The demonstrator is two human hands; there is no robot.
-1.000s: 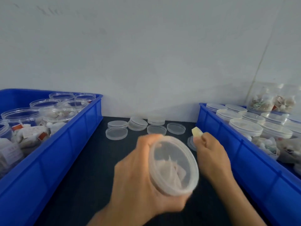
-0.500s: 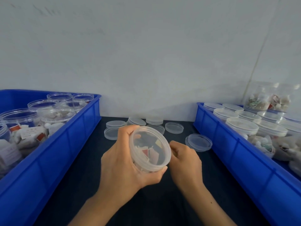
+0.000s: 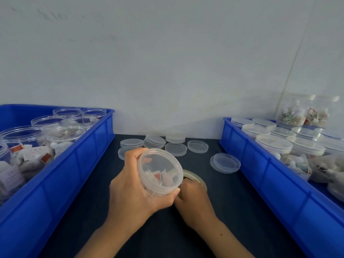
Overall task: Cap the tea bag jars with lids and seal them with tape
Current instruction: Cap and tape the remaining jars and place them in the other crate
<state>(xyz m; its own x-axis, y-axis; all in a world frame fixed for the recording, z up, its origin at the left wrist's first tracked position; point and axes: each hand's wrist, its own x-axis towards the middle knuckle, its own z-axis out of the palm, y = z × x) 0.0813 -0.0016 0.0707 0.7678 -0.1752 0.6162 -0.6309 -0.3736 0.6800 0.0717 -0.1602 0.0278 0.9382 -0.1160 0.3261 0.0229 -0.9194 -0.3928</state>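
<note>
The left hand (image 3: 134, 185) grips a capped jar (image 3: 160, 171) of tea bags, tilted on its side above the dark table (image 3: 232, 211), while the right hand (image 3: 193, 200) curls onto the tape roll (image 3: 195, 178) lying just behind the jar; how firmly it holds the roll is hidden. With the jar tilted, the lid could shift as tape gets pulled, leaving a crooked seal, and a swinging elbow might knock the loose lid (image 3: 225, 162) nearby

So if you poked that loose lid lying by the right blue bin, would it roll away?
Probably not: the lid lies flat on the dark table, so it would likely slide. It looks thin, clear plastic, so probably very light and a bit bendy. Stood on its round edge, it could roll.
</note>
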